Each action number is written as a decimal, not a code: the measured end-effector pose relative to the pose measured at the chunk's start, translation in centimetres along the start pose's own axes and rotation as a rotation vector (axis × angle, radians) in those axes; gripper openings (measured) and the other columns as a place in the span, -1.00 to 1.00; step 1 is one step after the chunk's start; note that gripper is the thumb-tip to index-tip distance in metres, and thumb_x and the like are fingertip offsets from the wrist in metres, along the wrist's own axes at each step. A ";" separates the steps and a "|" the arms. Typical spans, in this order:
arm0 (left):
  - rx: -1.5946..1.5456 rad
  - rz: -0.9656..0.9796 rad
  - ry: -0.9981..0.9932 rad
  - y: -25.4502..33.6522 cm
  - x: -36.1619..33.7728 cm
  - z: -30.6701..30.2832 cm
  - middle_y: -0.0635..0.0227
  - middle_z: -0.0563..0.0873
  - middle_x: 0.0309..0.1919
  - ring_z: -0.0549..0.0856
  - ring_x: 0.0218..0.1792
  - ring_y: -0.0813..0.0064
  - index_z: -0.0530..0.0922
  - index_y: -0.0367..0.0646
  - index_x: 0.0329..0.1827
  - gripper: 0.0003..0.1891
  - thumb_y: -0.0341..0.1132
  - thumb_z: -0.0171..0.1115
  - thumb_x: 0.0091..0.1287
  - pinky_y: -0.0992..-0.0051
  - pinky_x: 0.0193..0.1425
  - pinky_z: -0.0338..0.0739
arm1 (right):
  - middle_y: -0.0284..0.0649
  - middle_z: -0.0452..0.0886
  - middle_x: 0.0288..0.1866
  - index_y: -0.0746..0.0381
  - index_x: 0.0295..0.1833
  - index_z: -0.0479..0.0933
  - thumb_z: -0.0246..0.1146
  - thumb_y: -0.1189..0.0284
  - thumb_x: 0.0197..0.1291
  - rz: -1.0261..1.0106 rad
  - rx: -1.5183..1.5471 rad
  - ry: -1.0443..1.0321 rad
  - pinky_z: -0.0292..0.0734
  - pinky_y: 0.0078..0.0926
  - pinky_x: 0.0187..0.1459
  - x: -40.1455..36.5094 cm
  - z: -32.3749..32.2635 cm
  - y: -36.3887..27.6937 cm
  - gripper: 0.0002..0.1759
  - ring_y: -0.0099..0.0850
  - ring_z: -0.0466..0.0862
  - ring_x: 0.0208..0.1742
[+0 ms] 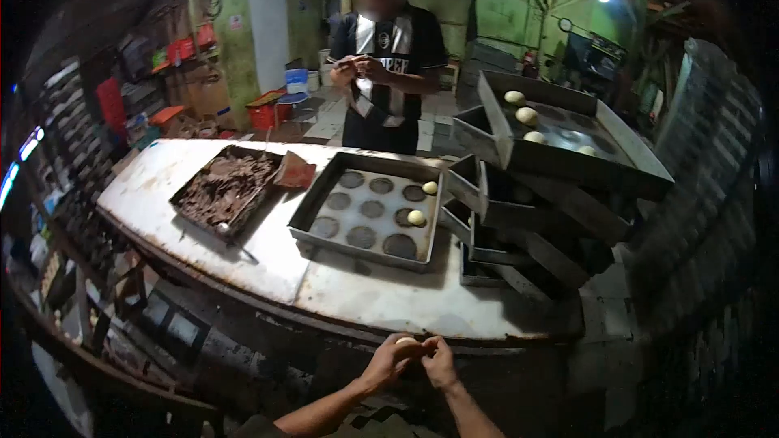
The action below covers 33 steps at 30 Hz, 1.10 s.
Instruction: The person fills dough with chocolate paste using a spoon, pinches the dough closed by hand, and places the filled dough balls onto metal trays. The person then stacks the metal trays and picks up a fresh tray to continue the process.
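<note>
In front of the table's near edge, my left hand point(391, 365) is closed around a pale dough ball point(405, 341), of which only a small top part shows. My right hand point(440, 363) meets it from the other side, its fingers pinched together at the same dough; their tips are partly hidden. Beyond my hands, a metal baking tray point(357, 256) with round dark marks on its bottom holds two dough balls point(416, 217) along its right side. To its left lies a tray filled with brown, paste-like filling point(227, 182).
The white tabletop point(324, 296) lies between my hands and the trays. Stacked metal trays point(519, 219) stand at the right, the top tray point(584, 164) holding several dough balls. Across the table stands another person point(398, 49), both hands raised together. A reddish scraper-like piece point(294, 171) touches the filling tray.
</note>
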<state>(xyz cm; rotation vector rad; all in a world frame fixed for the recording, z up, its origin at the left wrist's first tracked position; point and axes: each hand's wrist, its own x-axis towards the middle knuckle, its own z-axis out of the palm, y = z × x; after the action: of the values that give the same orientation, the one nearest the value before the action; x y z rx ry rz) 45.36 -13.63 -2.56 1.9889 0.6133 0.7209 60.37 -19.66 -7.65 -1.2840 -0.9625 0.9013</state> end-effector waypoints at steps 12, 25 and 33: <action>-0.024 0.149 0.110 -4.8 7.8 -7.4 0.15 0.49 0.09 0.46 0.12 0.11 0.54 -0.12 0.00 -0.72 -0.35 0.20 0.21 0.34 0.18 0.35 | 0.04 0.56 -0.10 0.31 -0.21 0.54 0.16 0.36 0.11 -0.397 -0.694 0.215 0.40 -0.18 0.03 12.2 3.2 4.4 -0.76 -0.05 0.51 0.00; -0.233 -0.118 -0.110 -10.2 1.8 -23.2 0.19 0.62 -0.12 0.60 -0.06 0.28 0.56 -0.20 -0.07 -0.81 -0.42 0.12 0.29 0.46 -0.03 0.51 | -0.08 0.51 -0.31 0.30 -0.45 0.49 0.14 0.44 0.07 -0.078 -1.027 0.651 0.32 -0.22 -0.11 15.4 6.6 2.5 -0.85 -0.08 0.44 -0.16; -0.282 0.018 -0.142 -9.3 6.8 -23.1 0.20 0.65 -0.17 0.60 -0.09 0.36 0.57 -0.25 -0.10 -0.82 -0.45 0.11 0.28 0.45 0.01 0.44 | -0.23 0.46 -0.37 0.21 -0.46 0.46 0.32 0.31 -0.04 -0.171 -1.128 0.349 0.31 -0.26 -0.12 13.1 2.5 0.7 -0.77 -0.26 0.42 -0.24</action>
<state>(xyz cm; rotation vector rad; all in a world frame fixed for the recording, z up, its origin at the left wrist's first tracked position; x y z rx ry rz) 32.84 8.73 0.65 1.7676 0.3862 0.6328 62.58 -6.52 -7.31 -2.1479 -1.3137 -0.1024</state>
